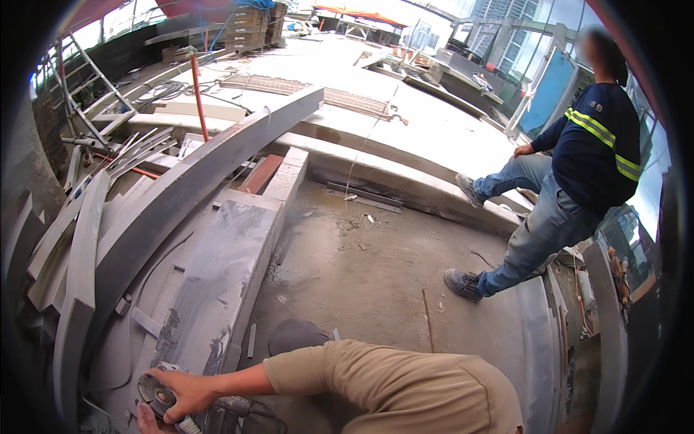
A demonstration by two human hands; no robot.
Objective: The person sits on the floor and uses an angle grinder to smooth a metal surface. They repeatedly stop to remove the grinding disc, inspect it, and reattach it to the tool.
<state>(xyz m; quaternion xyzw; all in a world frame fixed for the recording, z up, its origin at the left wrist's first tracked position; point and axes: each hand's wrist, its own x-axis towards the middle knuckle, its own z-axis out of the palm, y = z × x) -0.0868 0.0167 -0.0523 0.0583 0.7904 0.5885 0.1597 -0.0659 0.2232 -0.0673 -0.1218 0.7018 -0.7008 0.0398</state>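
Grey dust is coating the stone slab (217,282) at near left, where the right hand (184,394) is wrapping tightly around an angle grinder (163,399) at the slab's near end. The left hand (148,421) is barely showing beneath the grinder; its grip I cannot tell. Steadying the grinder with both hands seems wise. Farther right, another person (571,181) is standing on the ledge (405,181).

Outdoor rooftop building site in flat daylight, with a dusty concrete floor (376,267) spreading up and to the right of the grip. Long grey beams (195,173) and a ladder (83,87) lie above it to the left. Far right, a person (571,173) stands against a low ledge (405,181), towers (499,29) beyond.
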